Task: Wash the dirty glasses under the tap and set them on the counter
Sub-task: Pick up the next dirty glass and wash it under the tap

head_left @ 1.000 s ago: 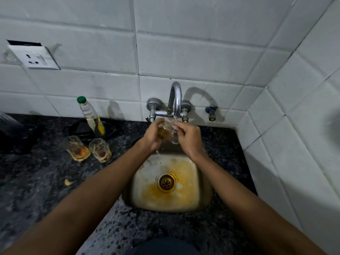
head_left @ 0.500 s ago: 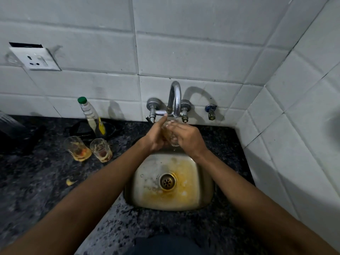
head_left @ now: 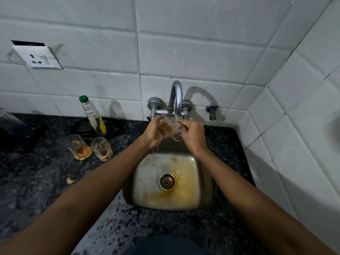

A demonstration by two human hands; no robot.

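Observation:
A clear glass point(head_left: 172, 128) with brownish residue is held right under the spout of the chrome tap point(head_left: 176, 97), above the back of the steel sink point(head_left: 145, 183). My left hand point(head_left: 153, 134) grips its left side and my right hand point(head_left: 193, 135) grips its right side, fingers curled over the rim. Water drips below the hands. Two dirty glasses stand on the dark counter to the left: one point(head_left: 78, 147) with orange dregs, the other point(head_left: 102, 149) with brown dregs.
A bottle point(head_left: 93, 116) with a green cap stands behind the two glasses by a black object point(head_left: 110, 128). The sink bottom is stained orange around the drain point(head_left: 167, 181). A small yellow scrap point(head_left: 70, 180) lies on the counter. Tiled walls close in behind and right.
The glass has been turned between my hands under the spout, and my fingers have shifted round it. The glasses on the counter have not moved.

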